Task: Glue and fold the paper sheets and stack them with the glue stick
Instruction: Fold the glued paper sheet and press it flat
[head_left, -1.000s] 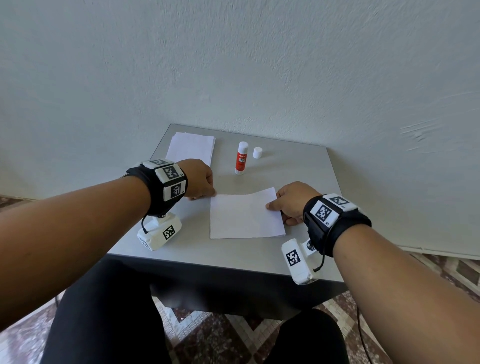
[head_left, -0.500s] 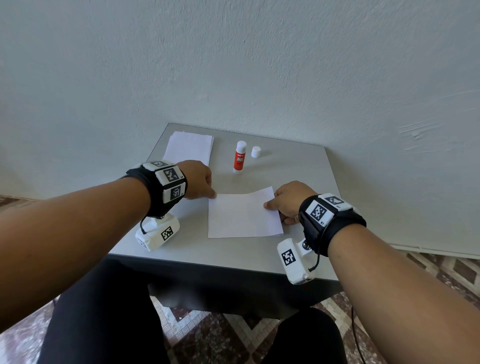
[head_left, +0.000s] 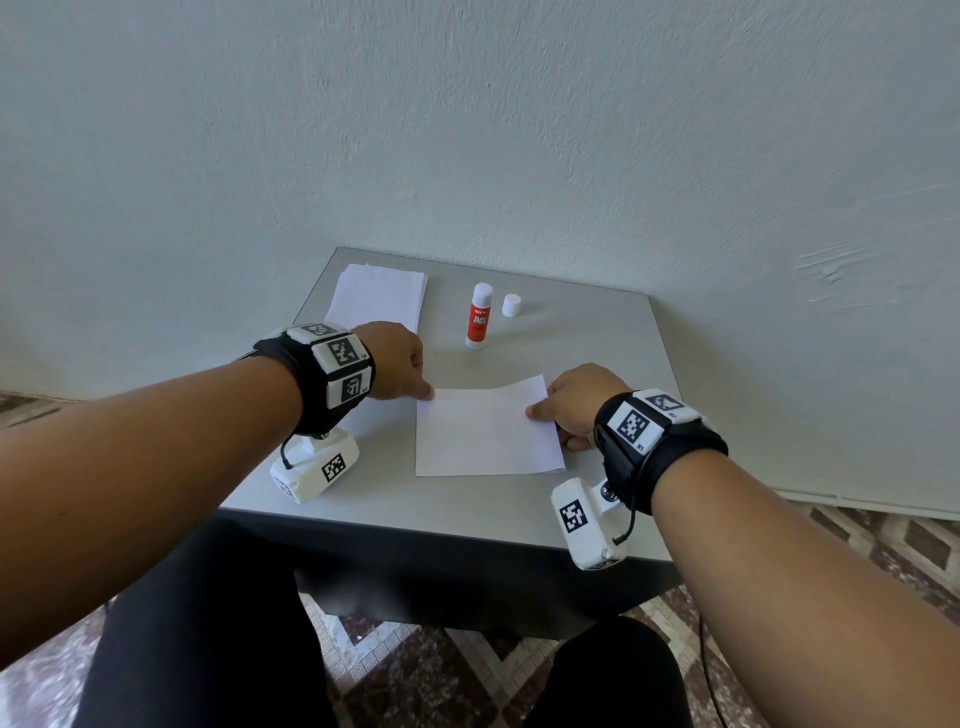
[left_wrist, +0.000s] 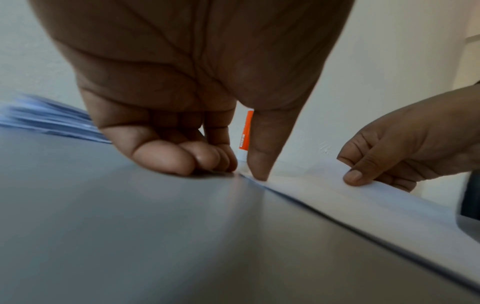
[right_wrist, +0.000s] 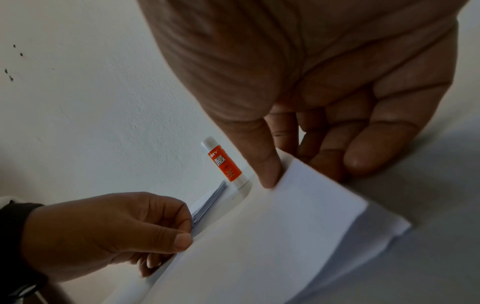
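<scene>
We have the folded paper sheet (head_left: 488, 431) lying near the middle of the tabletop (head_left: 597, 364), a little toward the near edge, and in the right wrist view it shows two layers, the upper flap not quite flush with the lower one. Our left hand (head_left: 397, 358) pins the sheet's far left corner – the thumb tip presses straight down on it while the other fingers curl in, their knuckles resting on the table just beside the paper. Our right hand (head_left: 576, 400) takes the right edge near the far corner, pinching the top layer between thumb and fingers. We judge the step in hand to be the fold itself: the halves are brought together and we are lining up the corners. Beyond the sheet, toward the far edge, the glue stick (head_left: 479, 317) stands upright with its cap (head_left: 511, 305) off and set just beside it; the stack of paper sheets (head_left: 379, 296) waits at the far left corner. The next move, as we see it, calls for pressing the layers flat so the glue takes – then carrying the piece off without shifting the halves, since a slip now could set the edges crooked.
</scene>
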